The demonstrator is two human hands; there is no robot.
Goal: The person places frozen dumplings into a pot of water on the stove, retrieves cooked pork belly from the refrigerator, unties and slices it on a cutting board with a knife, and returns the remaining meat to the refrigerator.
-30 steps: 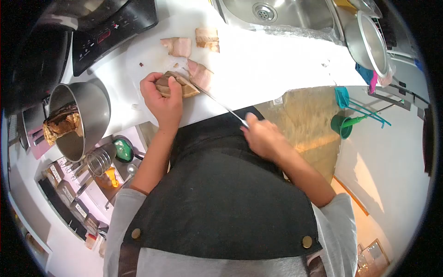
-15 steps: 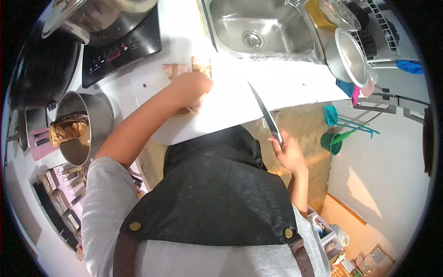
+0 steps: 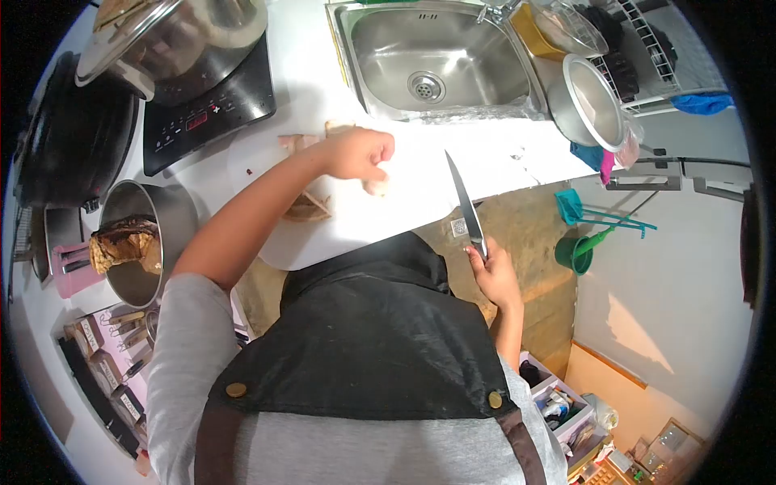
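Observation:
My right hand grips a kitchen knife by its handle, blade pointing up and away, off the front edge of the white cutting board. Over the board, my left hand is closed with curled fingers; glare hides what they hold, if anything. Beside that wrist lies a pale pinkish piece of what looks like meat. Nearer me, partly under the forearm, rests a browned piece. Another light piece shows just behind the hand.
A steel sink is set into the counter ahead, with a metal bowl to its right. On the left stand an induction cooker under a large pot, and a steel pot holding a browned chunk.
My left hand has moved right and its fingers have come into view. The browned piece beneath it shows more. The knife stays in my right hand, and the view has shifted slightly.

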